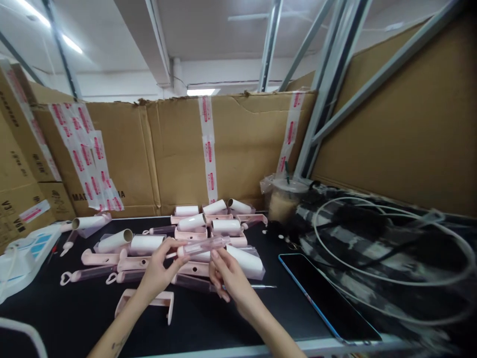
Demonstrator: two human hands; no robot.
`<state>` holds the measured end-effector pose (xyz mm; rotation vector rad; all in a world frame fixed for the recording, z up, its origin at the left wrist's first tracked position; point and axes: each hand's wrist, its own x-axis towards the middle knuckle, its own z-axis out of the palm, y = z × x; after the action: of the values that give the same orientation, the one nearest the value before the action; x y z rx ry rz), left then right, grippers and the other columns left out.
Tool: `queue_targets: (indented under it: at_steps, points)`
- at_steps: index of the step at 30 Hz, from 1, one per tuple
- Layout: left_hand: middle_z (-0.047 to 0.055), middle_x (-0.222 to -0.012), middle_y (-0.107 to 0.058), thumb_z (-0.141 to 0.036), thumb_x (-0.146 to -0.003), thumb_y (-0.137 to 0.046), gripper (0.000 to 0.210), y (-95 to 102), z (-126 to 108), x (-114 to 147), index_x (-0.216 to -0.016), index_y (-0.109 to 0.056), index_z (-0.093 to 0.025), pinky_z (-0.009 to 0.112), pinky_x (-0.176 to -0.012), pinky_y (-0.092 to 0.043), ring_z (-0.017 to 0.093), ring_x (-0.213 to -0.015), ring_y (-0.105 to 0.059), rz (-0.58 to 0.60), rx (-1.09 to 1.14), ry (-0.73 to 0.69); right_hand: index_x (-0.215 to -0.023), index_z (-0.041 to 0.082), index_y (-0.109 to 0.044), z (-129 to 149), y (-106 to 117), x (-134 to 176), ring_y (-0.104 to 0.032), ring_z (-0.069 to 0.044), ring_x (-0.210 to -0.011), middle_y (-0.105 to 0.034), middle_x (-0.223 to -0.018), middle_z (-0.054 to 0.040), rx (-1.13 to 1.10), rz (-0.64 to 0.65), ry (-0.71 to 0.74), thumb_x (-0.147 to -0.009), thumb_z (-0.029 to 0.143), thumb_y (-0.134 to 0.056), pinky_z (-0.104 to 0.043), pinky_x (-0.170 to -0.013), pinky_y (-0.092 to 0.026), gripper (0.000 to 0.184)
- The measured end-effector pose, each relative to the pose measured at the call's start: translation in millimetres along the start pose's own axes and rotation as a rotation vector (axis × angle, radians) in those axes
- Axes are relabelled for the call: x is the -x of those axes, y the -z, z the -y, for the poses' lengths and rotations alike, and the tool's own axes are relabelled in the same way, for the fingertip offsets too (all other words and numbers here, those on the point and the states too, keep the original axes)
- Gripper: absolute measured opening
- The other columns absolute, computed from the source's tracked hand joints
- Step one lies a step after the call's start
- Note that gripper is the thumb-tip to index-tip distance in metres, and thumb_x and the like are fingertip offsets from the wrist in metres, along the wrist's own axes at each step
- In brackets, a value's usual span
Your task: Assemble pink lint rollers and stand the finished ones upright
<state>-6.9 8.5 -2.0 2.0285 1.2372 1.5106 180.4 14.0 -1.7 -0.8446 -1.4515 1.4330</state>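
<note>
Black tabletop [283, 318] | hands [159, 267] [230, 275] angled inward above it | both nearly closed, pinching pink tube [201, 245]

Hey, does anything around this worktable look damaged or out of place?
The cardboard partition behind has a ragged, torn-looking top edge. A drink cup with a straw stands near the parts, odd among work items. One pink bracket lies apart, in front of the others.

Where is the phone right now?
In the head view, the phone lies on the black tabletop at lower right, to the right of the right hand and nearer the person than the plastic cup.
</note>
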Motion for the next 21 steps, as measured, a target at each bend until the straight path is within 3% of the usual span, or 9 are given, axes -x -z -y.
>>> queue_targets:
  at_steps: [4,8,11,16,21]
  points:
    - [0.002,-0.082,-0.061,-0.034,-0.078,-0.057,0.024,-8.3,8.1,15.5,-0.095,-0.056,-0.018,0.026,-0.071,-0.048,0.016,-0.076,-0.059,0.129,0.031,0.152,-0.098,0.018,-0.045,-7.6,1.2,5.2,-0.024,-0.002,-0.023,-0.039,-0.038,0.0135,-0.078,-0.017,-0.005,-0.081,0.051,-0.049,-0.012,-0.025,-0.019,0.038]
    - [0.004,-0.095,-0.061,-0.032,-0.082,-0.051,0.029,-15.5,11.2,26.9,-0.108,-0.051,-0.02,0.028,-0.077,-0.047,0.018,-0.087,-0.058,0.251,-0.09,0.129,-0.106,0.017,-0.048,-10.9,2.2,7.9,-0.028,-0.003,-0.024,-0.041,-0.038,0.0122,0.006,0.05,-0.032,-0.081,0.051,-0.049,-0.011,-0.024,-0.02,0.043]
    - [0.005,-0.092,-0.062,-0.033,-0.084,-0.046,0.029,-20.2,10.4,30.4,-0.109,-0.05,-0.02,0.03,-0.078,-0.047,0.018,-0.086,-0.059,0.306,-0.155,0.117,-0.111,0.016,-0.047,-11.8,1.2,9.4,-0.029,-0.003,-0.024,-0.042,-0.039,0.0117,0.047,0.094,-0.037,-0.083,0.052,-0.044,-0.012,-0.024,-0.022,0.045]
    - [0.007,-0.098,-0.061,-0.033,-0.084,-0.046,0.028,-18.5,2.8,29.2,-0.108,-0.051,-0.019,0.031,-0.08,-0.046,0.02,-0.089,-0.058,0.229,-0.168,0.082,-0.116,0.017,-0.043,-16.8,1.6,10.6,-0.028,-0.003,-0.025,-0.041,-0.041,0.0119,0.078,0.082,-0.036,-0.086,0.049,-0.041,-0.011,-0.025,-0.021,0.044]
    - [0.006,-0.091,-0.062,-0.037,-0.084,-0.045,0.031,-7.8,-5.4,23.3,-0.107,-0.05,-0.016,0.029,-0.076,-0.046,0.02,-0.085,-0.059,0.067,0.008,0.197,-0.112,0.016,-0.049,-18.0,0.8,12.0,-0.028,-0.003,-0.026,-0.04,-0.042,0.011,0.179,0.12,-0.027,-0.087,0.046,-0.042,-0.012,-0.027,-0.02,0.04]
